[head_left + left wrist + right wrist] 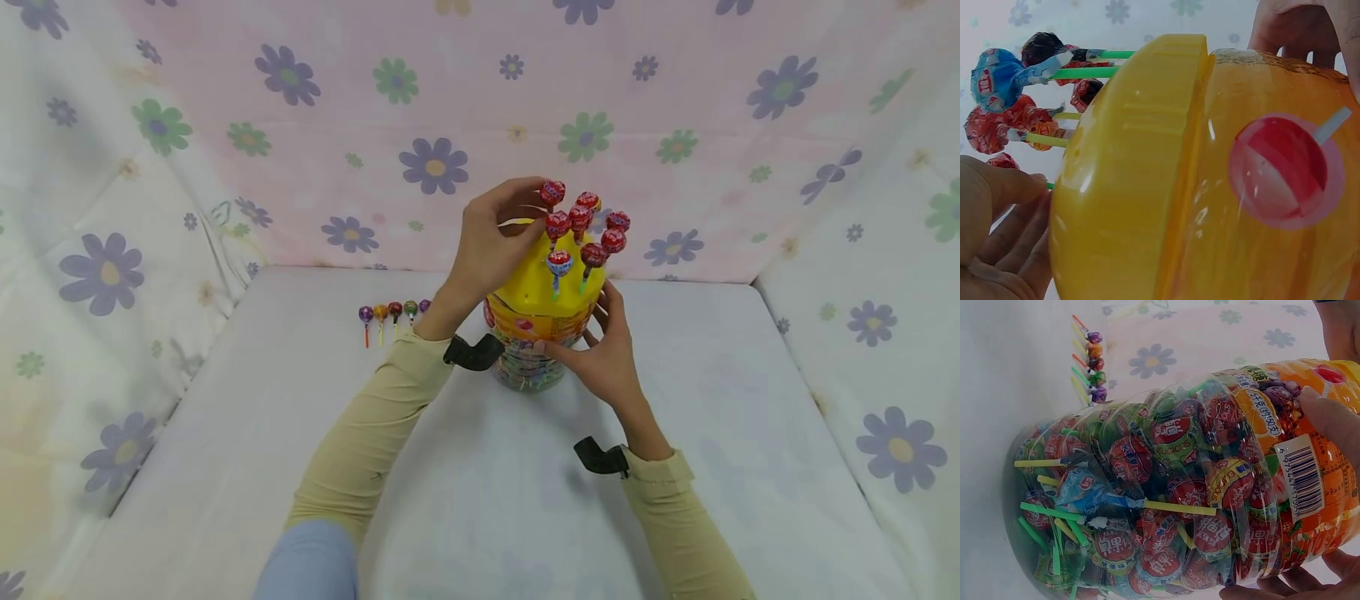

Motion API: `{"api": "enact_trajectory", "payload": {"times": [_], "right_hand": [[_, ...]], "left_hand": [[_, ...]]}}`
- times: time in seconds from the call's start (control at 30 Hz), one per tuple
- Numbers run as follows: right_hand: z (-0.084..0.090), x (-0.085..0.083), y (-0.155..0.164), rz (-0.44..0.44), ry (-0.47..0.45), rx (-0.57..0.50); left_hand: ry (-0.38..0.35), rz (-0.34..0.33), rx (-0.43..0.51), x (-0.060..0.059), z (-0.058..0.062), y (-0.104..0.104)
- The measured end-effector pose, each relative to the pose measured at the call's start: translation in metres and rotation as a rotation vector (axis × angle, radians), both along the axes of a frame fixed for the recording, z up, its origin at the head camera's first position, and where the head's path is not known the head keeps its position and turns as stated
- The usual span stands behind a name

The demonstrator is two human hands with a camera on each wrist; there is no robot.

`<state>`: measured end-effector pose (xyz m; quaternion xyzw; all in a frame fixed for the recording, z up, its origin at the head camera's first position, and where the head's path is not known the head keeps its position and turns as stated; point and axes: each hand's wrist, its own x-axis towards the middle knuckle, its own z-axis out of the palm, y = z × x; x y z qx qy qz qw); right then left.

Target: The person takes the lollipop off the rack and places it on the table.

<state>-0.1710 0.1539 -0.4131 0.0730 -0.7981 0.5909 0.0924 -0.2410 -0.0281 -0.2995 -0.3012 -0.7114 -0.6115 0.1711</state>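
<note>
A clear plastic jar [529,363] packed with wrapped lollipops [1147,487] stands on the white table. Its yellow lid [534,290] has several red lollipops [592,229] and a blue one [558,262] stuck upright in it. My left hand [531,208] reaches over the lid, and its fingertips pinch the topmost red lollipop [552,193]. In the left wrist view the lid [1129,175] fills the frame, with my fingers [1004,194] by a green stick. My right hand [596,346] grips the jar's side just under the lid, fingers [1335,422] on the orange label.
A short row of loose lollipops [393,312] lies on the table left of the jar, also visible as a row [1091,365] in the right wrist view. Flowered cloth walls [435,167] close in the back and both sides. The white table surface [487,500] stretches towards me.
</note>
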Motion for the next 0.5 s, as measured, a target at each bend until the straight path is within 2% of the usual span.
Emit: {"api": "enact_trajectory", "payload": {"times": [0.23,0.5], "right_hand": [[0.0012,0.0006,0.0006,0.011,-0.002,-0.009],[-0.0005,-0.0004,0.001,0.002,0.005,-0.002]], "left_hand": [[0.008,0.014,0.018,-0.0012,-0.0022,0.006],[0.095,0.022,0.097,-0.0037,-0.0027,0.01]]}}
